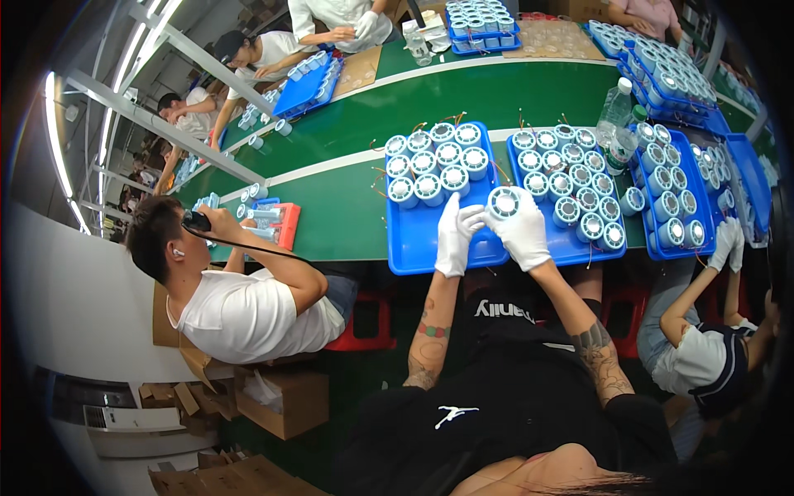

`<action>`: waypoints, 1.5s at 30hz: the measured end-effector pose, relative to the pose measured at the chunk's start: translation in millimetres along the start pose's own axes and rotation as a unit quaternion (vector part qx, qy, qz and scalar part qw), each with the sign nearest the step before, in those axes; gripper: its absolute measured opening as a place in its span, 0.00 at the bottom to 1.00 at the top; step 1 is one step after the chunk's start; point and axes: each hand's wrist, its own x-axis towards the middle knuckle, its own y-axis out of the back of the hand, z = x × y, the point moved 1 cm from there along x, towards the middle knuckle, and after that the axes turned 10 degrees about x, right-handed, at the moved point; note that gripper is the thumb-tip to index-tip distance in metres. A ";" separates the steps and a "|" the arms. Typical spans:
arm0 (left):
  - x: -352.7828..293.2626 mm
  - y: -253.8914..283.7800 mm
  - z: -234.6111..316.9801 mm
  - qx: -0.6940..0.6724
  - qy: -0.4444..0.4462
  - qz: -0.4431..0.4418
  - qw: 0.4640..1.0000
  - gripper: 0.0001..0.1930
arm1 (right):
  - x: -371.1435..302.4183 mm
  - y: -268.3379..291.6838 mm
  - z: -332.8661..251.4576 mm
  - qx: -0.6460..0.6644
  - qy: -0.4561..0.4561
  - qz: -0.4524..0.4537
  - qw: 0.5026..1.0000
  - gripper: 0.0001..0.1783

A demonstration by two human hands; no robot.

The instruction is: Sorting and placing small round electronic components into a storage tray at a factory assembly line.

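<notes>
White gloves cover both of my hands. My right hand grips a light-blue cylindrical motor, its round, slotted silver end facing up. Close by on its left is my left hand, fingers stretched toward the right hand and nothing visible in them. Beneath my left hand lies a blue tray, with several similar motors standing in its far part and thin wires sticking out. Under my right hand is a second blue tray, filled with more such motors.
Clear plastic bottles stand behind another loaded tray on the right. A co-worker's gloved hands are beside it. At left, a seated person works near a red holder. Other people line the far side of the green table.
</notes>
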 end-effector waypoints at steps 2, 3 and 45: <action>-5.8 12.0 -16.1 0.057 -0.139 0.020 0.988 0.27 | 14.9 -16.2 14.0 -0.028 -0.028 0.082 0.996 0.29; -4.7 15.6 -20.8 0.085 -0.207 0.030 0.974 0.24 | 18.6 -22.2 19.7 -0.042 -0.043 0.121 0.991 0.29; 23.1 4.1 -21.0 0.229 -0.176 -0.002 0.957 0.29 | 63.6 -46.0 57.7 -0.264 -0.114 0.026 0.958 0.23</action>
